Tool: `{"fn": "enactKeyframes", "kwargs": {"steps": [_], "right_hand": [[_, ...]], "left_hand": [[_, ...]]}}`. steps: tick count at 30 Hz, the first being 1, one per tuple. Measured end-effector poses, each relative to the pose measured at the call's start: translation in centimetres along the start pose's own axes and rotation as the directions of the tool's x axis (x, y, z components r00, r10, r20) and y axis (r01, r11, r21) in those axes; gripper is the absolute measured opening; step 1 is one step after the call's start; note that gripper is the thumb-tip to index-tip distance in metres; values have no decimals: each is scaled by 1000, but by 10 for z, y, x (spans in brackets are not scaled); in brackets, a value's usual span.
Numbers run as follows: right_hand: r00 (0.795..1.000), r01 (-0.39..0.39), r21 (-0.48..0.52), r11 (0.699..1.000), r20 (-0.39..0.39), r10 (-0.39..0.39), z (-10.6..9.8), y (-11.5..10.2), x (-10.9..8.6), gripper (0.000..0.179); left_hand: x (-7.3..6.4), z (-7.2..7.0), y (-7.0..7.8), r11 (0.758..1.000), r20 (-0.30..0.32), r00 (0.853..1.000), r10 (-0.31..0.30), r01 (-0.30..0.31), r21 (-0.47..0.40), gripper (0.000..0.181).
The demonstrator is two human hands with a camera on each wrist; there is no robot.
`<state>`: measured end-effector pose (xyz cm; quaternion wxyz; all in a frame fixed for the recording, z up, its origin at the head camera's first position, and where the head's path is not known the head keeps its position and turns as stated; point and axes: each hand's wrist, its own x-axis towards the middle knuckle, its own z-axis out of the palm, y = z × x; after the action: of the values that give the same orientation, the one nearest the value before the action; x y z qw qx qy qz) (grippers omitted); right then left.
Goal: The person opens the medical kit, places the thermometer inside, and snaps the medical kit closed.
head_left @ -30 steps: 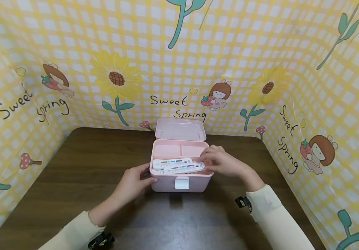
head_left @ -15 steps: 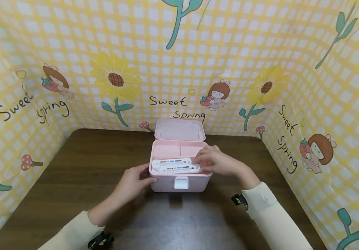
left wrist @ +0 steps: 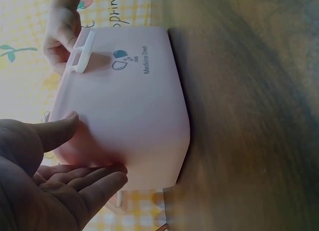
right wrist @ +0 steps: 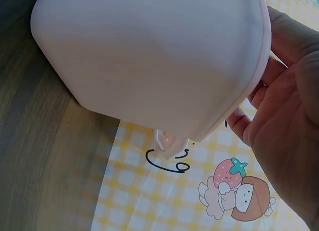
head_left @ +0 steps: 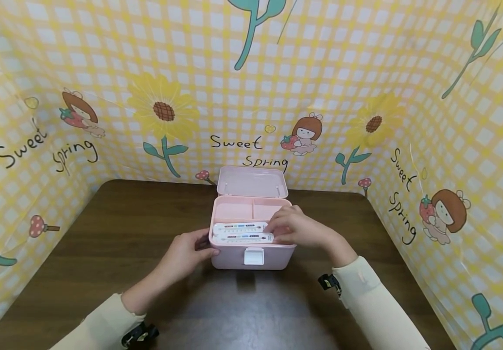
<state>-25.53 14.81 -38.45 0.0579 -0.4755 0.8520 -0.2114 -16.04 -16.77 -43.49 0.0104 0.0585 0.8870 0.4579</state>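
A pink medicine box point(head_left: 234, 257) with a white latch point(head_left: 253, 256) stands on the table, its lid point(head_left: 252, 182) tipped back. Two flat white thermometers with printed scales lie side by side across the front: a rear one point(head_left: 240, 227) and a front one point(head_left: 242, 238). My right hand point(head_left: 299, 228) reaches over the right rim, thumb and fingertips pinching the right end of the front thermometer. In the right wrist view the wall hides those fingertips. My left hand point(head_left: 187, 253) steadies the left front corner. Its thumb point(left wrist: 62, 129) rests on the front wall, its straight fingers point(left wrist: 99, 183) against the side.
Behind the thermometers, a divider point(head_left: 253, 209) splits the back of the box into two pink compartments. The dark wooden table point(head_left: 155, 209) surrounds the box. A yellow checked cloth point(head_left: 234, 97) with printed flowers hangs behind it and along both sides.
My right hand has shifted left, and the front thermometer has slid left with it, turning from a slant to nearly level beside the rear one. My left hand stays at the corner.
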Motion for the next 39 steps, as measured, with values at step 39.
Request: {"fn": "enactKeyframes", "kwargs": {"steps": [39], "right_hand": [[995,8,-40,999,-96,-12,6,-1,0,15]], "left_hand": [[4,-27,14,999,15,1000,11,-10,-41,61]]}}
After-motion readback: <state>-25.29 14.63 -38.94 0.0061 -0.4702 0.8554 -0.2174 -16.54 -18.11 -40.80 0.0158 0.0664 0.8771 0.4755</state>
